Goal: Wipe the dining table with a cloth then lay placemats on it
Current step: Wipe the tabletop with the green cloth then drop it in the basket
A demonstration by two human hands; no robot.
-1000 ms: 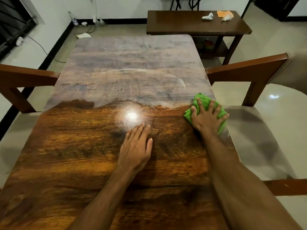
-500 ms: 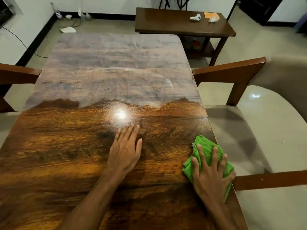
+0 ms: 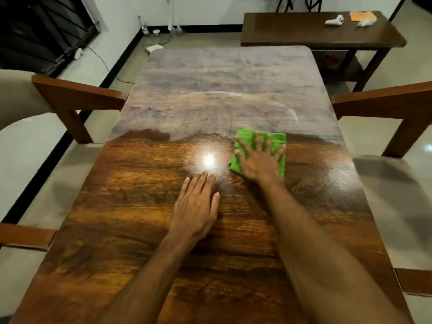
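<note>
The glossy wooden dining table (image 3: 222,78) fills the view, with a bright light reflection near its middle. A folded green cloth (image 3: 279,139) lies flat on the table just right of that reflection. My right hand (image 3: 259,160) presses down on the cloth with fingers spread. My left hand (image 3: 196,206) rests flat on the bare wood below the reflection, fingers together, holding nothing. No placemats are in view.
Wooden chairs with pale cushions stand at the left (image 3: 77,97) and right (image 3: 383,101) sides of the table. A dark side table (image 3: 292,31) stands beyond the far edge, with a white object (image 3: 334,20) and an orange cloth (image 3: 361,15) on it. Cables lie on the floor at the far left.
My right hand has slid the green cloth from the near right edge of the table up and left toward the middle. My left hand has stayed flat in place.
</note>
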